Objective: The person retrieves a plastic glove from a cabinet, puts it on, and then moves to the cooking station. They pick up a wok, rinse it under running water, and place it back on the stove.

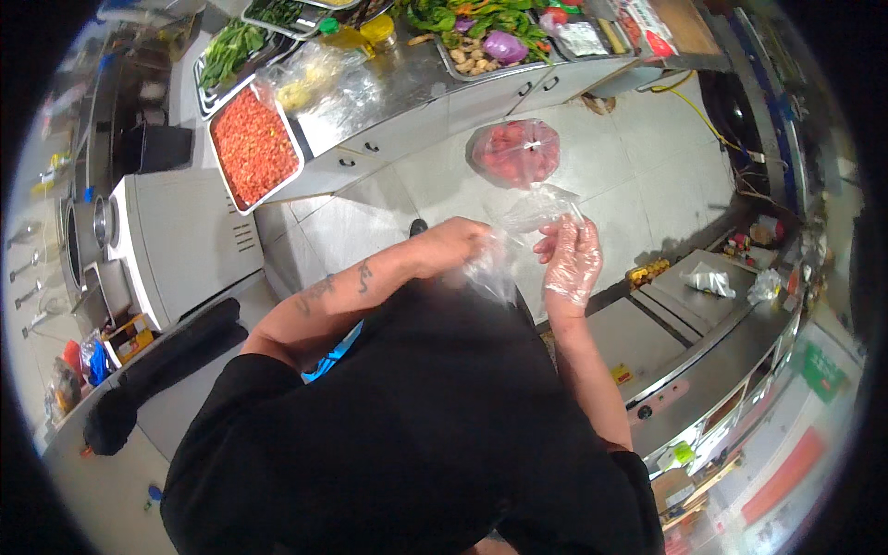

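Observation:
My left hand (449,244) is bare and closed on thin clear plastic film (494,274), which hangs down beside my black shirt (430,416). A clear plastic glove covers my right hand (574,258). Its curled fingers hold the crumpled upper part of clear plastic (538,207). Just beyond it is a clear plastic bag (519,151) of pinkish-red food, perhaps raw meat, above the tiled floor. Whether the bag rests on the floor or hangs cannot be told. Some fingertips of my left hand are hidden behind the film.
Ahead, a steel counter (409,76) carries a tray of chopped orange-red food (255,147), leafy greens (234,55), a green-capped bottle (340,35) and a vegetable tray (479,73). A white appliance (187,236) stands left. Steel worktops (721,368) run along the right.

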### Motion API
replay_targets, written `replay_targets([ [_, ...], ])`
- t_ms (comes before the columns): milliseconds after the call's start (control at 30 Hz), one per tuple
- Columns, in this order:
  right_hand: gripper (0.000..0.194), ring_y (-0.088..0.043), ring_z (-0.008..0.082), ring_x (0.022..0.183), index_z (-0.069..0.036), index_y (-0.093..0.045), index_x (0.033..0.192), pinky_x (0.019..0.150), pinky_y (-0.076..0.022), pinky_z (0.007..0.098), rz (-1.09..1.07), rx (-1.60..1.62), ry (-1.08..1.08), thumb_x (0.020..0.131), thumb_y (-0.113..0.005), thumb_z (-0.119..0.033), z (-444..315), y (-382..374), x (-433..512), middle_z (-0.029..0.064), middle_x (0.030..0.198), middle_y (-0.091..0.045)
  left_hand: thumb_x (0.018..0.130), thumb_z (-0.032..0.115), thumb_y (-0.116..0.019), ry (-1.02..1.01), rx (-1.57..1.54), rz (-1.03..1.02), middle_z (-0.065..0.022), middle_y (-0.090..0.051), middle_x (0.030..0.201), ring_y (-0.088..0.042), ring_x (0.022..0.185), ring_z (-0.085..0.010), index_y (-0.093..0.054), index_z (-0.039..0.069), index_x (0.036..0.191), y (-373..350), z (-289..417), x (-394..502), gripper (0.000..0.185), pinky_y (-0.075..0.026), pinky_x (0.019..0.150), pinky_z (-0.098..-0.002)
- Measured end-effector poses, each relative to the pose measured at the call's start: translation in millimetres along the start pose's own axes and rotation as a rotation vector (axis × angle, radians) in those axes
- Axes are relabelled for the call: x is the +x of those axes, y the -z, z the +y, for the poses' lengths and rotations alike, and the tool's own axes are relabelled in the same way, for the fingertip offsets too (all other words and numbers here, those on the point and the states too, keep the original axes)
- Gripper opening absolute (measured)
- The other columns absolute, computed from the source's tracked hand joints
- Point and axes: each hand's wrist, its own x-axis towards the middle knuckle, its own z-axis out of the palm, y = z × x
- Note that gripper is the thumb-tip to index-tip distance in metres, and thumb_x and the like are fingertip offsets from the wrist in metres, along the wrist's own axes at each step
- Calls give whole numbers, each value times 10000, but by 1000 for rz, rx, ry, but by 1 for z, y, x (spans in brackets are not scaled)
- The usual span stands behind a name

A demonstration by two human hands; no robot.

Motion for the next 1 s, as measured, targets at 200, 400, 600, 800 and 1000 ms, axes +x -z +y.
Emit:
replay_targets([
  [200,209,-592,81,639,-8,-631,1198,583,-484,252,-347,-161,-143,1105,-589,-190,46,-26,32,55,870,-714,969,68,-570,89,-277,493,-14,-667,960,-597,805,-137,-673,26,1202,153,-167,-21,258,-498,699,-317],
  [400,315,-683,187,728,-19,-627,1320,723,-559,357,-786,-495,-65,1087,-563,-220,178,-143,106,103,861,-725,985,95,-585,269,79,1182,-41,-675,899,-577,762,-146,-709,19,1150,263,-266,-33,220,-474,672,-297],
  [600,540,-734,215,845,39,-442,1540,806,-564,346,-958,-514,-158,1051,-562,-158,316,-315,179,167,1008,-740,1014,104,-558,138,-395,1224,12,-601,829,-536,721,-114,-683,54,1050,269,-286,-55,139,-429,651,-298],
  [800,562,-741,292,1046,51,-460,1506,852,-567,368,-1029,-499,-87,986,-597,-114,411,-405,203,240,1062,-748,1021,123,-567,180,-538,1333,5,-615,874,-540,773,-122,-683,15,1045,265,-317,-60,160,-443,699,-299],
  [1000,293,-720,377,1082,13,-746,1126,969,-549,479,-1214,-1082,396,970,-651,-215,434,-336,188,233,1152,-745,1035,149,-594,-3,-608,1135,-17,-648,976,-567,838,-130,-687,-26,1241,275,-321,-18,285,-459,738,-282],
])
